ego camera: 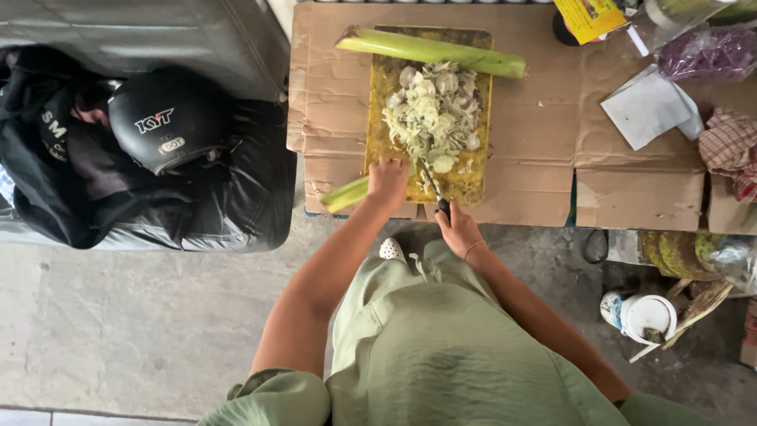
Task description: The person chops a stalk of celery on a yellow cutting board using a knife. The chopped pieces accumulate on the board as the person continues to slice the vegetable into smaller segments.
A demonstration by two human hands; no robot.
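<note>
My left hand (388, 180) presses a pale green stalk (344, 195) down at the near edge of a yellow cutting board (473, 177). My right hand (457, 229) grips the dark handle of a knife (432, 183), its blade lying on the board just right of my left fingers. A heap of thin pale slices (434, 114) covers the middle of the board. A second long green stalk (430, 51) lies across the board's far end.
The board rests on flattened cardboard (536, 134) over a low table. At the right lie white paper (648, 106), a checked cloth (729, 146) and a purple bag (710, 54). A black helmet (167, 118) sits on dark bags at left. A white bucket (643, 315) stands on the floor.
</note>
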